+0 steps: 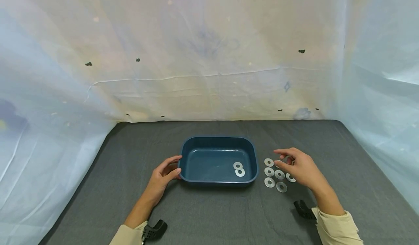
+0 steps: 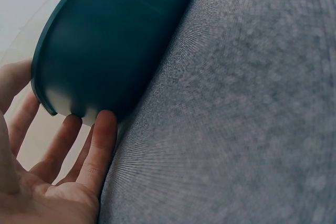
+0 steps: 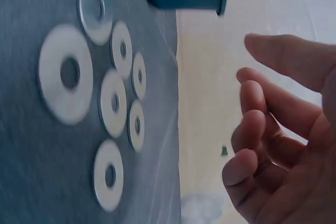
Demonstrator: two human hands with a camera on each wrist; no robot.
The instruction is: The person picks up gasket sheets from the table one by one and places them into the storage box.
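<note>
A dark blue rectangular tray lies on the cloth, with two flat metal washers inside near its right end; the upper washer overlaps the lower one. My left hand is at the tray's left end, its fingertips against the outer wall, fingers extended. To the right of the tray, several loose washers lie in rough rows. Above them hovers my right hand, thumb and index finger apart with nothing between them, the other fingers loosely bent. In the right wrist view those washers lie flat below the hand.
Grey cloth covers the table. Pale printed sheets hang behind it and along both sides. A black wrist device sits at the left cuff, another black device at the right.
</note>
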